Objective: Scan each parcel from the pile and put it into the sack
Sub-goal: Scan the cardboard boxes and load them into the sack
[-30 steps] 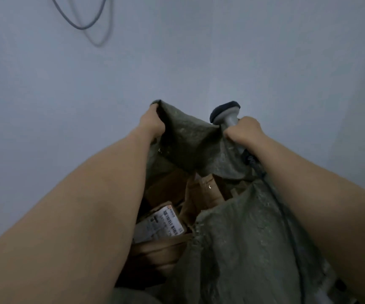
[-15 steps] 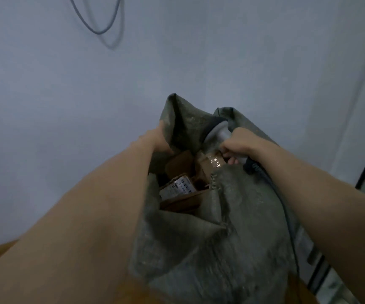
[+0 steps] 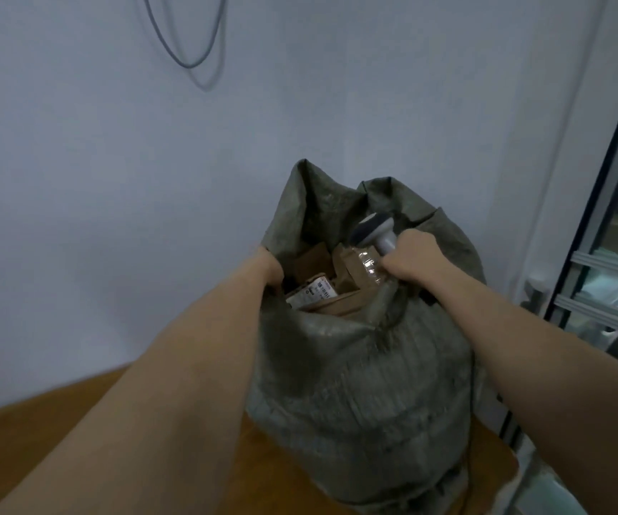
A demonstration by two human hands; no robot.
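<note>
While both hands grip one sack, several parcels inside

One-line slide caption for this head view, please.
Both hands hold open a green sack of parcels; the right hand also grips the scanner.

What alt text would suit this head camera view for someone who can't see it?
A person's left hand and right hand hold open a green sack of cardboard parcels on a wooden table; the right hand also grips a handheld scanner.
</note>
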